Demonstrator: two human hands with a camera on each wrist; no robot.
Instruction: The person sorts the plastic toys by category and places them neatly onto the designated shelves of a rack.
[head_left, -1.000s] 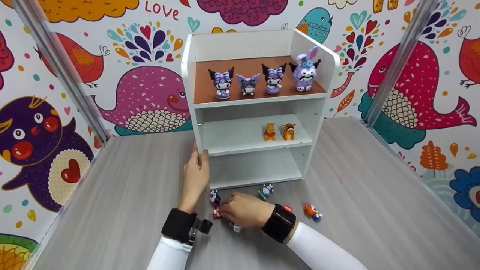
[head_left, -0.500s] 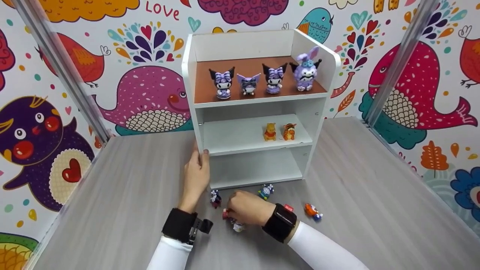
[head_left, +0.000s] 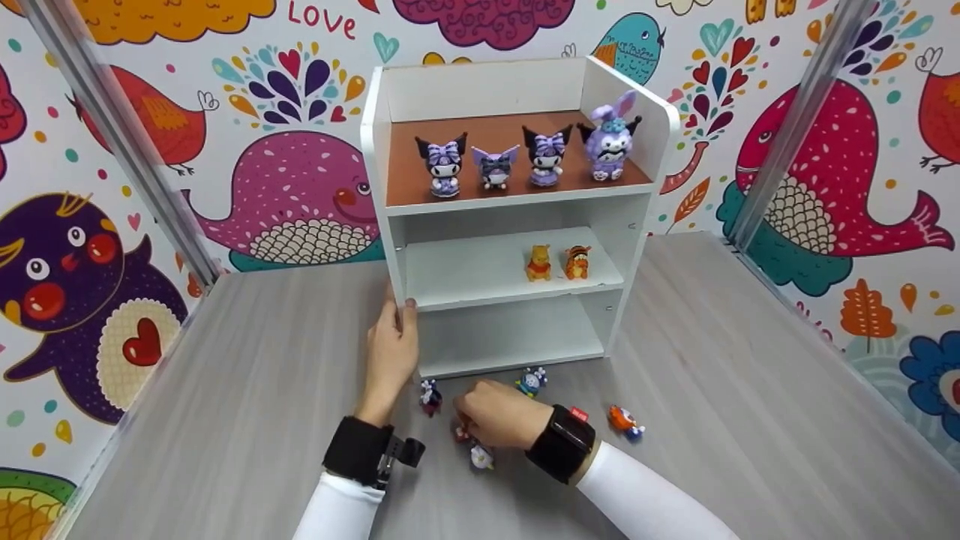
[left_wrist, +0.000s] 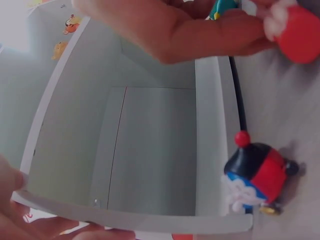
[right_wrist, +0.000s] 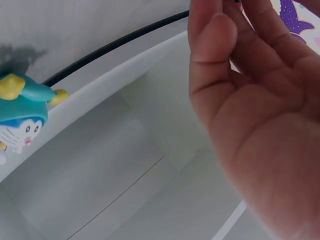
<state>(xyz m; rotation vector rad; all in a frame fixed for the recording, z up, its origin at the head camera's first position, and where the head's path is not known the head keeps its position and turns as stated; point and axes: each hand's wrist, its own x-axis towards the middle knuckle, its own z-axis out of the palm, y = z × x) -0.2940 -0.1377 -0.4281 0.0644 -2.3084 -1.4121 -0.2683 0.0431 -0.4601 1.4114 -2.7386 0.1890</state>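
My left hand (head_left: 391,349) grips the left side panel of a small white shelf unit (head_left: 517,300), thumb on the front edge and fingers along the outside. Low over the table before the unit, my right hand (head_left: 499,412) pinches a small red-and-white figurine (left_wrist: 295,30). Much of that figurine (head_left: 461,433) is hidden by the fingers in the head view. Just below it lies a white figurine (head_left: 481,457). A black-and-red figurine (left_wrist: 260,175) lies by the unit's lower left corner. Beyond the right hand is a teal-hooded figurine (right_wrist: 22,110), near the bottom edge.
An orange-and-blue figurine (head_left: 625,424) lies farther right on the grey table (head_left: 750,420). Several purple figurines stand on the brown top shelf (head_left: 480,135). A yellow bear figurine (head_left: 538,264) and an orange tiger figurine (head_left: 577,264) stand on the middle shelf. Patterned walls surround the table.
The red-and-white figurine has moved a little to the right in my right hand, away from the black-and-red one. More of the white figurine shows. My left hand has stayed on the panel.
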